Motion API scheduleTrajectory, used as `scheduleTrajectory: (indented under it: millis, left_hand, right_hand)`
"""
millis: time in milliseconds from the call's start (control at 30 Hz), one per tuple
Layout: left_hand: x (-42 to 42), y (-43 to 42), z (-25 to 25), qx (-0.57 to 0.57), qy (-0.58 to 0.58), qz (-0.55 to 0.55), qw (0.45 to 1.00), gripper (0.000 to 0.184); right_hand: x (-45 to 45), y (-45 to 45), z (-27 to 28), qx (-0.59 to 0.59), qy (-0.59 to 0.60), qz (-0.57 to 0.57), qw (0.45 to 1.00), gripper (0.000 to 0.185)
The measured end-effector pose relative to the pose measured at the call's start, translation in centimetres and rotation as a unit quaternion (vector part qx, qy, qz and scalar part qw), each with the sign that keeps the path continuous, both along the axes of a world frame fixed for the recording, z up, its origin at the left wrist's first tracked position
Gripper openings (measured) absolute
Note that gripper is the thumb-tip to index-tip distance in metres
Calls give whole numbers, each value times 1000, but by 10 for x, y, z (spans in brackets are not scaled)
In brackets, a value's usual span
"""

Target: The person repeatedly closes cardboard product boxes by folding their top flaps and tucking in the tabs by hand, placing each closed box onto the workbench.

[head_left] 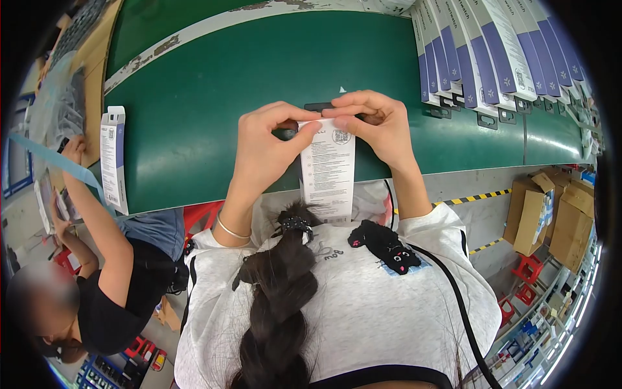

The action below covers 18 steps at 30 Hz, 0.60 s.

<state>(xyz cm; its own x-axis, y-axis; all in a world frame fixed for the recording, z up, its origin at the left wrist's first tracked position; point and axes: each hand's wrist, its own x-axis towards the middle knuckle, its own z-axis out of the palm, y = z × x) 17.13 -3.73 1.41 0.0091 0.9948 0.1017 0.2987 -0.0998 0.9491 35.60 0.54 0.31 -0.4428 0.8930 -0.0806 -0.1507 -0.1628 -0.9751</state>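
A narrow white smartwatch box [329, 170] with small print and a QR code lies in front of me, its lower end over the table's front edge. My left hand [267, 139] pinches its upper left corner between thumb and fingers. At the upper right corner, beside the QR code, my right hand [381, 129] grips the box the same way. Just beyond my fingertips a black hang tab [317, 107] shows at the box's top end. My fingers partly cover that end, so I cannot tell whether the flap is closed.
Several white and purple smartwatch boxes [487, 55] stand in a row at the back right of the green table [259, 71]. Another box [113, 155] stands near the left edge. A co-worker [107, 266] works at the left. Cardboard boxes [528, 214] sit right of the table.
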Motion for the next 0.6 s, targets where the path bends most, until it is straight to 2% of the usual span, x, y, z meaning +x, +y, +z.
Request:
scheduleTrajectory:
  millis: [67,100,167,300,400,500,567,600]
  left_hand:
    - [-1,2,-1,-77,-97,1,992,11]
    - [-1,4,-1,-76,-97,1,992,11]
    - [-2,6,0,-113,-171,-2,979,10]
    - [-4,3,-7,-99,-153,-12,983,10]
    - [-5,-6,-7,29,-5,-44,999,21]
    - [0,-16,-16,28,-60,-22,998,29]
    - [-3,-19,-13,-11,-95,-18,995,29]
    - [-5,-20,-13,-17,-94,-17,995,26]
  right_hand:
    - [-3,0,4,-34,12,-21,999,17]
    - [-5,2,6,-34,13,-21,999,17]
    - [-7,4,10,-32,-3,-29,999,15]
    - [-9,-3,2,-1,-6,-31,1000,14]
    - [-2,-8,-12,53,-4,-49,997,14]
    - [5,-7,-20,106,-9,-7,994,20]
    - [3,-9,-15,253,-35,7,967,25]
    - [0,-11,-11,235,-36,0,971,25]
